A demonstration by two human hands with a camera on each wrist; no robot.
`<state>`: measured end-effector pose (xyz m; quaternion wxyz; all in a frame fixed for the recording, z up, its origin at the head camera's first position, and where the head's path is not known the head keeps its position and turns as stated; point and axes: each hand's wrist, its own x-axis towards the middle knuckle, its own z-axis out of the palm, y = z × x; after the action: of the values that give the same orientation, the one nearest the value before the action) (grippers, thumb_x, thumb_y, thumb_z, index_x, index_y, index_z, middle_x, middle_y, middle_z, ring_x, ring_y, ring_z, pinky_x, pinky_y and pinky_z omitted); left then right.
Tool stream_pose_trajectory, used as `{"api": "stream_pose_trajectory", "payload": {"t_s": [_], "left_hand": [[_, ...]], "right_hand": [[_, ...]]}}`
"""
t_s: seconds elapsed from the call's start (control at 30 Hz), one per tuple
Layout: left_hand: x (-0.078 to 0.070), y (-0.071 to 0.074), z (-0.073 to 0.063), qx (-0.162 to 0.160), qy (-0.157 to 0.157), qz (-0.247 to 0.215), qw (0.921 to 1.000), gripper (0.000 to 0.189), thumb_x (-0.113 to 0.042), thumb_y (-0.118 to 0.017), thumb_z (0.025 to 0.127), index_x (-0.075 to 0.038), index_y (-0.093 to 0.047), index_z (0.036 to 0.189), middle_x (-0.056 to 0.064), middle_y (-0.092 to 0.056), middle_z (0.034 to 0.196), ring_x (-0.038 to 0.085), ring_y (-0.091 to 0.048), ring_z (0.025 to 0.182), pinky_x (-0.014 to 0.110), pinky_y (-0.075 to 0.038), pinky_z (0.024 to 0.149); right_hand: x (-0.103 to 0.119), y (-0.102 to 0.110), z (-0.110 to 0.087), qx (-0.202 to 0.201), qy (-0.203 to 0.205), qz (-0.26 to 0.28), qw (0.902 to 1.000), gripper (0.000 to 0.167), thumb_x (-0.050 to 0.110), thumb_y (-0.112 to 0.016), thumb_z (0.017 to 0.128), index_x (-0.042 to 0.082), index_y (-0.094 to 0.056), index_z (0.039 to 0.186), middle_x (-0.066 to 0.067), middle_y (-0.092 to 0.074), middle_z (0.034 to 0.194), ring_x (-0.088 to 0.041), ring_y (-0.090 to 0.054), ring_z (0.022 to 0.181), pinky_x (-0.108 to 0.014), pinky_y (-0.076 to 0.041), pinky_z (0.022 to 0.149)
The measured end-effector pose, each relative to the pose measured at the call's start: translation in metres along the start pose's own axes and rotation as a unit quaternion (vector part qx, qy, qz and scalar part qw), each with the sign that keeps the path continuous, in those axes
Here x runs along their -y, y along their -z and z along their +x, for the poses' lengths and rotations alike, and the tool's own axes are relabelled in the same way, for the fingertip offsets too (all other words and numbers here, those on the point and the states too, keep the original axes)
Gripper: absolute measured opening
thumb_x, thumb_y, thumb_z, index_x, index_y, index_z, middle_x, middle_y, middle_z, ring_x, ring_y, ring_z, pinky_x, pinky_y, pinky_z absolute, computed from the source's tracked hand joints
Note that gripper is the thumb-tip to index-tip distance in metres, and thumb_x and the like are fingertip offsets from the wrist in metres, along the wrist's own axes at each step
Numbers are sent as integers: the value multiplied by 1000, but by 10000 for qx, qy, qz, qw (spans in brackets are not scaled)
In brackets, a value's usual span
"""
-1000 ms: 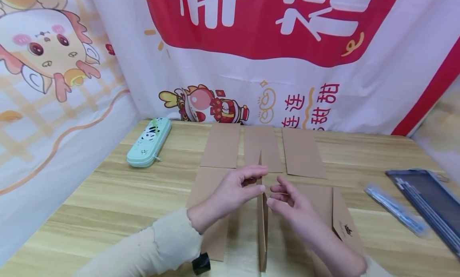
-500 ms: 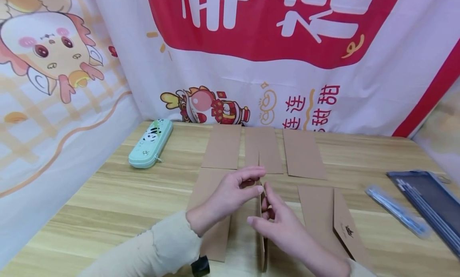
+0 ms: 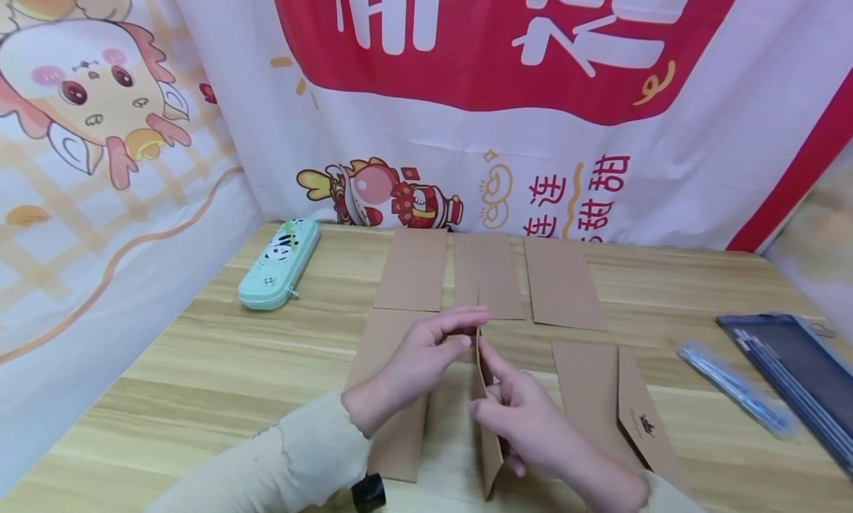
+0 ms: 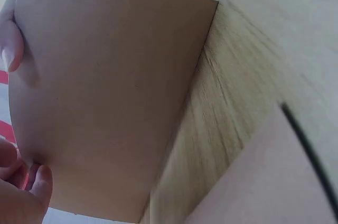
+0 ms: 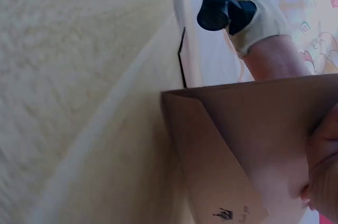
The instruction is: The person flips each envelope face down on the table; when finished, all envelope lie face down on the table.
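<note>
A brown kraft paper envelope (image 3: 491, 450) stands on its long edge on the table, nearly edge-on in the head view. My left hand (image 3: 426, 350) pinches its upper edge near the far end, with the thumb on the left face (image 4: 116, 92). Nearer me, my right hand (image 3: 533, 420) grips the same edge, its thumb over the top and its fingers along the right side. The flap (image 5: 211, 166), printed with a small crown, shows low on the right side in the right wrist view. Part of the right hand's fingers is hidden.
Flat brown envelopes lie around: three at the back, including one at the back right (image 3: 565, 283), one to the left (image 3: 383, 365), and one with a crown-printed flap (image 3: 586, 387) to the right. A mint pencil case (image 3: 278, 265), a pen packet (image 3: 733, 387) and a dark pouch (image 3: 793, 372) flank them.
My right hand has moved left from beside the envelope and closed over its top edge. The envelope's near end now bends slightly right. My left hand has shifted a little left.
</note>
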<state>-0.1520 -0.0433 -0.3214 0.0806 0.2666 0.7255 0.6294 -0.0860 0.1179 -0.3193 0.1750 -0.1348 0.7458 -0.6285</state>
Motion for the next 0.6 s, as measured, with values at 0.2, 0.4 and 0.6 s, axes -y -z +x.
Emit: {"api": "stream_pose_trajectory", "payload": {"t_s": [0.2,0.4,0.6], "left_hand": [[3,1,1,38,-50,-65,10000,36,2,-46,91,0,-56,125,9,-48,138,22,-41,130,37,-38,104],[6,0,3,113,-188,-213,9995,38,5,-45,91,3,-51,129,13,-45,139,27,-46,125,33,-43,101],[7,8,-2,-252,218,-704,9970,42,8,-43,92,2,-44,134,21,-50,130,34,-50,117,26,-48,94]], "right_hand": [[3,5,0,65,23,-132,9999,85,-2,-53,80,12,-5,149,0,-44,62,-6,-37,32,-22,-34,28],[4,11,-3,-71,-68,-352,9993,84,-2,-51,79,10,-6,149,-2,-45,63,-7,-37,32,-22,-36,28],[-1,24,-6,-251,128,106,9995,80,4,-52,87,14,-3,149,-6,-53,73,-10,-47,39,-26,-41,29]]}}
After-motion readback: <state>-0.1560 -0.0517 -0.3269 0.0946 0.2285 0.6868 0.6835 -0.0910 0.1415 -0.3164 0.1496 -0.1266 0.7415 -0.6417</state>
